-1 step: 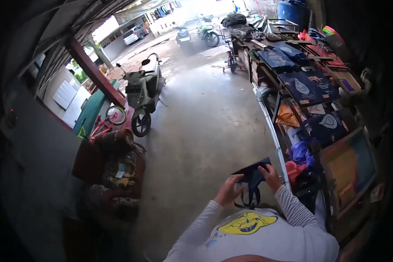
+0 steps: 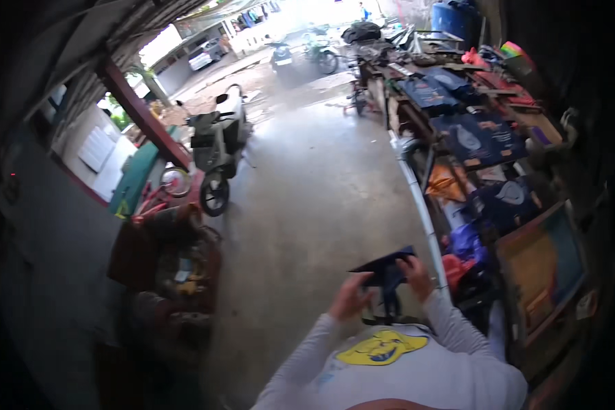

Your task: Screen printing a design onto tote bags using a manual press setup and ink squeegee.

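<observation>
A dark blue cloth bag (image 2: 388, 269) with hanging strap handles is held out in front of my chest, its upper edge stretched between my two hands. My left hand (image 2: 352, 298) pinches the bag's left corner, thumb below. At the opposite corner, my right hand (image 2: 417, 277) grips the edge, fingers bent over it. The straps (image 2: 389, 304) dangle between the hands, over the concrete floor. Motion blurs the fingers a little. Similar dark blue bags (image 2: 482, 139) with a pale drop-shaped print lie on the cluttered bench to my right.
Along the right runs a bench with a wooden framed screen (image 2: 543, 270), an orange plastic bag (image 2: 445, 179) and a purple bag (image 2: 466, 244). A pale pipe (image 2: 418, 198) edges the floor (image 2: 307, 198). On the left stand a scooter (image 2: 219, 140) and a worn armchair (image 2: 160, 253).
The whole view has shifted slightly, so the surroundings sit a little further left, and the picture is blurrier. Both hands keep hold of the bag, whose upper edge looks flatter.
</observation>
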Motion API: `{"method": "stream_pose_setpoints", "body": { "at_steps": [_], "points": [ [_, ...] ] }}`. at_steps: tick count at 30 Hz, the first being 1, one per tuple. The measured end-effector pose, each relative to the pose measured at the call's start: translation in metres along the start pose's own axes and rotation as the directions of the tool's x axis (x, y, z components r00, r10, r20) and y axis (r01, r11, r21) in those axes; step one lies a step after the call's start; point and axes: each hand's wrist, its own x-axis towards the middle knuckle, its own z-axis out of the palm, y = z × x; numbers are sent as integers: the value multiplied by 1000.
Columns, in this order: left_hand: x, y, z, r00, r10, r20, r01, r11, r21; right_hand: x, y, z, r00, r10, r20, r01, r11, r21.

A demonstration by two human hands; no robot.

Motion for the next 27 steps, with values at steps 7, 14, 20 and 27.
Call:
{"method": "stream_pose_setpoints", "body": {
  "at_steps": [7, 14, 20, 27],
  "points": [
    [132, -46, -8, 971, -156, -182, 180, 976, 120, 121, -89, 30, 967, 180, 183, -195, 979, 65],
    [218, -62, -45, 959, -160, -234, 171, 985, 26, 223, -111, 58, 908, 178, 379, -202, 979, 26],
    [283, -128, -91, 954, -94, -285, 130, 985, 110, 322, -108, 110, 871, 215, 441, -247, 969, 15],
    [373, -217, -192, 951, -30, -308, 60, 994, 87, 436, -105, 184, 905, 120, 408, -158, 986, 60]
  ]
}}
